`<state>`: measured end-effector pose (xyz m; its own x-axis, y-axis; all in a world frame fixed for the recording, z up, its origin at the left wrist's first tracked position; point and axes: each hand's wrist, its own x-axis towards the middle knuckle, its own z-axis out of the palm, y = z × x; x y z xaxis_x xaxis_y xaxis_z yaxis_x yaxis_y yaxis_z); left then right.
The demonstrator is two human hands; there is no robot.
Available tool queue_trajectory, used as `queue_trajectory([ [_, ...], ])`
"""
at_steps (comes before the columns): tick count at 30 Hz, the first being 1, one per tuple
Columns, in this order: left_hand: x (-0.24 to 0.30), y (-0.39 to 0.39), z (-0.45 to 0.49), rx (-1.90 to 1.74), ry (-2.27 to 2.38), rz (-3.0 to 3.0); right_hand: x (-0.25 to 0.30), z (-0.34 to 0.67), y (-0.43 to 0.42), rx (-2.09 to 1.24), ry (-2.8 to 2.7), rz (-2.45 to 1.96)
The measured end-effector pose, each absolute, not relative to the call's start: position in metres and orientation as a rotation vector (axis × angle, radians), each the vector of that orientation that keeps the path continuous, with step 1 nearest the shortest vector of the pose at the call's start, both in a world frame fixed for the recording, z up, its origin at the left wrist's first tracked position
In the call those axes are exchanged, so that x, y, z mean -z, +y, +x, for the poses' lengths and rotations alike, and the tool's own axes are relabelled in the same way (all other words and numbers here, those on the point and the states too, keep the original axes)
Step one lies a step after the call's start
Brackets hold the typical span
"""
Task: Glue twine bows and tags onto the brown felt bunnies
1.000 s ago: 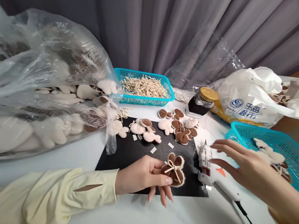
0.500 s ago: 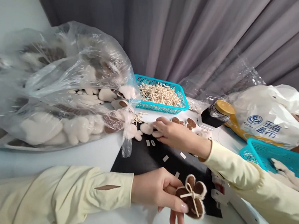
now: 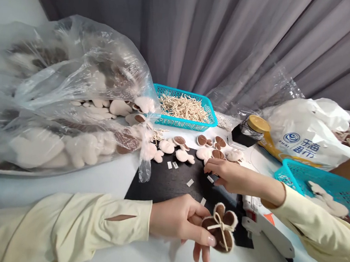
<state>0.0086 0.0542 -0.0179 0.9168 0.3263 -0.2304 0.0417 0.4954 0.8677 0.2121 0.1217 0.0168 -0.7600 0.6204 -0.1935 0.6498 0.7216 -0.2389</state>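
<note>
A brown felt flower shape (image 3: 225,236) with a fluffy cream edge and a cream cord bow is pinched between the thumb and fingers of my left hand (image 3: 184,223), above the table's near part. My right hand (image 3: 229,176) is over the right half of the black mat (image 3: 157,183), its fingers bent together and pointing left. Whatever its fingertips hold, if anything, is hidden. Just under them lies a small white label (image 3: 210,179). Beyond that hand are cream and brown plush pieces (image 3: 204,153). More plush pieces (image 3: 185,156) lie along the mat's far edge.
A big clear bag (image 3: 86,55) of plush pieces fills the left. Behind stands a blue basket (image 3: 213,120) of cord bows. A black jar with a gold lid (image 3: 258,123), a white shopping bag (image 3: 324,142), another blue basket (image 3: 295,173) and a white glue gun (image 3: 273,237) are right.
My right hand has moved right, away from the plush pieces on the mat's far left, uncovering them. My left hand keeps its hold on the flower shape. The whole view has shifted slightly.
</note>
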Motion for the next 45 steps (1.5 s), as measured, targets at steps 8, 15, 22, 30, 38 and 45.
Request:
queue_trajectory([
  [8,0.017,0.058,0.009,-0.153,0.374,1.069,-0.007,0.216,0.123,0.523,2.882,1.021],
  [15,0.016,0.063,0.01,-0.229,0.371,1.047,-0.025,0.222,0.094,0.587,2.934,1.198],
  [22,0.012,0.071,0.012,-0.326,0.419,0.957,-0.034,0.229,0.031,0.828,3.122,1.5],
  [30,0.012,0.075,0.015,-0.352,0.428,0.872,-0.008,0.205,0.003,0.714,3.328,1.892],
  [38,0.012,0.077,0.016,-0.374,0.456,0.763,0.006,0.201,0.005,0.135,3.425,1.943],
  [45,0.013,0.077,0.016,-0.391,0.467,0.719,0.006,0.2,0.005,0.034,3.333,1.934],
])
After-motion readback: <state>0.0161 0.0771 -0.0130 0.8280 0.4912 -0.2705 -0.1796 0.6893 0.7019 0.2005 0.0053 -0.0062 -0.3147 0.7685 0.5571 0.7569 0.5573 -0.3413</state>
